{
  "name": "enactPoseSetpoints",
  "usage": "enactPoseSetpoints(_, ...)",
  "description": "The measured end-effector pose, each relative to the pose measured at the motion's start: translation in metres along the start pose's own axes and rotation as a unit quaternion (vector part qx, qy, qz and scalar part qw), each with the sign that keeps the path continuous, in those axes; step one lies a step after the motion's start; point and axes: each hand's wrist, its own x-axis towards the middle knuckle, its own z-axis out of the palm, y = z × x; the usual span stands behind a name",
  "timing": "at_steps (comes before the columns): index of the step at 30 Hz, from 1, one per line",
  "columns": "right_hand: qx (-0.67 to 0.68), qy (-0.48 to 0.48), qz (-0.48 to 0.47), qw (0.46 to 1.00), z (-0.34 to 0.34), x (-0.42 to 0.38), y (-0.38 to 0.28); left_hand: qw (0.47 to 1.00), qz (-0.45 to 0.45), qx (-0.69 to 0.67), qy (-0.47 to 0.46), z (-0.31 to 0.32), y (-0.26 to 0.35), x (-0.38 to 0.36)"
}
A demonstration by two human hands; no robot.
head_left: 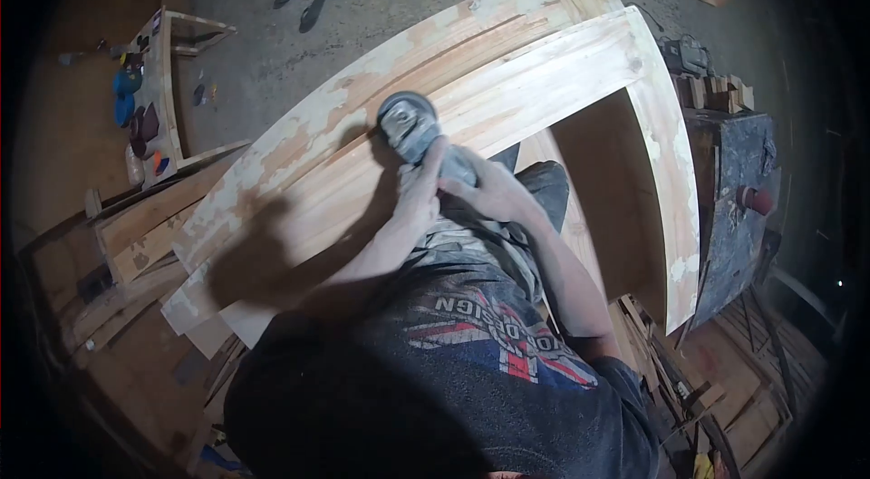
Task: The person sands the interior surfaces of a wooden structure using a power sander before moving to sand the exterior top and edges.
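An angle grinder [410, 127] with a round disc at its head rests over a long pale wooden board [535, 71] in the middle of the head view. My left hand [421, 192] is closed on the tool just behind its metal head, thumb pointing up along it. Around the grey rear body, my right hand [494, 193] is wrapped from the other side. Beneath the grinder, the board belongs to a wooden frame with a curved outer edge [666, 180] and patches of light filler. The disc's underside is hidden.
A dark, stained bench [739, 207] with wood blocks stands at the right. At the left is a wooden stand [168, 89] beside several colourful items. Slippers [312, 14] lie on the concrete floor. Scrap wood [136, 298] is piled at lower left.
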Motion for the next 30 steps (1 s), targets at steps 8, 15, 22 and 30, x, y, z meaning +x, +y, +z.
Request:
enactPoseSetpoints(8, 0.107, 0.084, 0.045, 0.99, -0.124, -0.028, 0.047, 0.987, -0.017, 0.011, -0.162, 0.153, -0.022, 0.048)
enactPoseSetpoints(15, 0.088, 0.151, 0.057, 0.983, -0.221, -0.036, 0.098, 0.974, -0.062, 0.012, -0.22, 0.272, -0.007, 0.052)
enactPoseSetpoints(22, 0.111, 0.188, 0.1, 0.971, -0.295, -0.034, 0.125, 0.965, -0.061, 0.0, -0.256, 0.366, 0.01, 0.07)
enactPoseSetpoints(30, 0.153, 0.21, 0.164, 0.952, -0.333, -0.032, 0.135, 0.955, -0.066, 0.03, -0.288, 0.413, 0.013, 0.087)
